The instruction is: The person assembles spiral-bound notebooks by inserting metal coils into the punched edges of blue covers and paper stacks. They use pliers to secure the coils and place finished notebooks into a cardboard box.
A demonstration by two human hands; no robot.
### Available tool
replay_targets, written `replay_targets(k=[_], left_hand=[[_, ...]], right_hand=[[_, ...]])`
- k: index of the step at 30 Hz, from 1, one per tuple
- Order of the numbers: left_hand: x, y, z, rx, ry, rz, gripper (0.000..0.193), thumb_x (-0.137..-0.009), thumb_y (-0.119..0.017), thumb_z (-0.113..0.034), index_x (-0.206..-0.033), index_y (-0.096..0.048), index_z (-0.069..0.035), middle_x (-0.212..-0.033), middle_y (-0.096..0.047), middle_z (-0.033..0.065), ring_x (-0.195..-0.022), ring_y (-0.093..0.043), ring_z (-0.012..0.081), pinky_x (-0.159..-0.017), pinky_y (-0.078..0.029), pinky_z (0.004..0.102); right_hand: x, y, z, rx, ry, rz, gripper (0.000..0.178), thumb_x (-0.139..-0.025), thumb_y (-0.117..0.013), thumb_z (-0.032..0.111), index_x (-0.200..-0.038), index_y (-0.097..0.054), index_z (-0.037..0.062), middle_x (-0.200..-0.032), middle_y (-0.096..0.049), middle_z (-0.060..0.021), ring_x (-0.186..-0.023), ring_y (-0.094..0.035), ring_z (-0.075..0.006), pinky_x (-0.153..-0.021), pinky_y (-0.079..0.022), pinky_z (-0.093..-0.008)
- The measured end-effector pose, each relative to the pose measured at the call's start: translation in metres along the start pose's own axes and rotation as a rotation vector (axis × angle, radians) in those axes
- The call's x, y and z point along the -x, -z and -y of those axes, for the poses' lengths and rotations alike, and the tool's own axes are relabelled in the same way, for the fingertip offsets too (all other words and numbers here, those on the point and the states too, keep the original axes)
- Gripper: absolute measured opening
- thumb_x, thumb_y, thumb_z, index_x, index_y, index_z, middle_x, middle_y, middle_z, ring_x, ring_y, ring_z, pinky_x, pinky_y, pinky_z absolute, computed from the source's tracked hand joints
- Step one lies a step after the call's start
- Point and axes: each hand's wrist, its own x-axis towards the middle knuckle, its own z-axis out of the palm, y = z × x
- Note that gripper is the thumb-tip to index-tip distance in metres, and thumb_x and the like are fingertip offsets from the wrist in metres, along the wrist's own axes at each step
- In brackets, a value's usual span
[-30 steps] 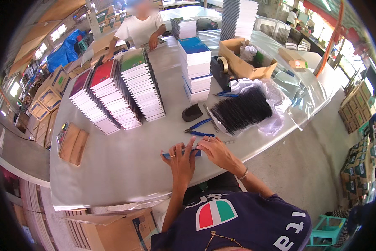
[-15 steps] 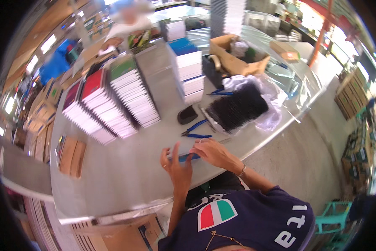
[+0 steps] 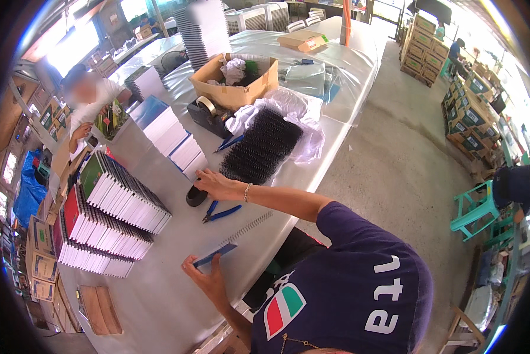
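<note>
My left hand point(image 3: 210, 277) grips a thin blue notebook-like piece point(image 3: 215, 256), seen nearly edge-on just above the table. A thin wire coil point(image 3: 247, 228) lies by its far end; I cannot tell whether the two are joined. My right hand point(image 3: 220, 186) reaches forward, its fingers closed over a black rounded object point(image 3: 195, 196) whose kind is unclear. Close below that hand lie blue-handled pliers point(image 3: 220, 213) with their handles spread. Beyond my right forearm rests a dense pile of black spiral coils point(image 3: 263, 147) on crumpled white plastic point(image 3: 305, 127).
Stacks of spiral notebooks point(image 3: 126, 197) stand at the left, with a taller white-edged stack point(image 3: 169, 138) beyond. A tape dispenser point(image 3: 209, 118), a second blue-handled tool point(image 3: 229, 142) and an open cardboard box point(image 3: 235, 88) are farther back. Across the table sits another person point(image 3: 91, 106).
The view has swung to the right. My right hand has left the blue piece and moved forward to the black rounded object. My left hand still holds the blue piece.
</note>
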Motion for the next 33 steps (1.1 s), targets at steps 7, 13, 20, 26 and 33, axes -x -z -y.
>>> replay_targets(k=[7,13,20,26,33], left_hand=[[-0.001,0.034,0.020,0.159,0.111,0.006,0.060,-0.067,-0.088,-0.015,-0.107,-0.045,-0.005,-0.105,-0.039,0.0094,-0.106,-0.042,0.0280,-0.103,-0.030,0.0364],[0.005,0.039,0.008,0.043,0.135,0.039,0.066,-0.062,-0.090,-0.021,-0.107,-0.044,-0.005,-0.103,-0.037,0.0080,-0.105,-0.040,0.0278,-0.103,-0.029,0.0363],[0.017,0.029,0.013,0.134,0.170,0.080,0.070,-0.062,-0.090,-0.026,-0.109,-0.041,-0.007,-0.104,-0.036,0.0072,-0.106,-0.039,0.0266,-0.104,-0.027,0.0359],[0.014,0.019,0.013,0.227,0.138,0.087,0.071,-0.062,-0.089,-0.021,-0.112,-0.040,-0.008,-0.108,-0.036,0.0072,-0.109,-0.038,0.0263,-0.106,-0.026,0.0363],[0.012,0.023,-0.003,0.125,0.020,0.009,0.072,-0.068,-0.087,-0.011,-0.121,-0.040,-0.009,-0.115,-0.037,0.0076,-0.113,-0.038,0.0245,-0.104,-0.031,0.0351]], right_hand=[[0.024,0.078,0.060,-0.331,-0.087,0.077,0.032,-0.074,-0.078,0.021,-0.092,-0.060,0.0026,-0.124,-0.051,-0.0232,-0.110,-0.056,-0.0389,-0.089,-0.050,-0.0441],[0.107,0.081,0.101,-0.359,-0.302,0.223,0.062,-0.072,-0.081,0.038,-0.111,-0.050,0.0008,-0.108,-0.056,-0.0238,-0.097,-0.061,-0.0439,-0.076,-0.052,-0.0492],[0.124,0.078,0.081,-0.279,-0.083,0.214,0.070,-0.066,-0.085,0.034,-0.112,-0.049,-0.0041,-0.122,-0.049,-0.0252,-0.115,-0.051,-0.0423,-0.097,-0.044,-0.0483],[0.117,0.063,0.061,-0.518,0.078,0.157,0.060,-0.069,-0.082,0.024,-0.113,-0.051,-0.0009,-0.136,-0.038,-0.0249,-0.131,-0.038,-0.0414,-0.108,-0.036,-0.0450],[0.127,0.067,0.070,-0.514,-0.018,0.102,0.059,-0.072,-0.081,0.022,-0.116,-0.050,-0.0016,-0.143,-0.034,-0.0252,-0.132,-0.037,-0.0425,-0.112,-0.034,-0.0450]])
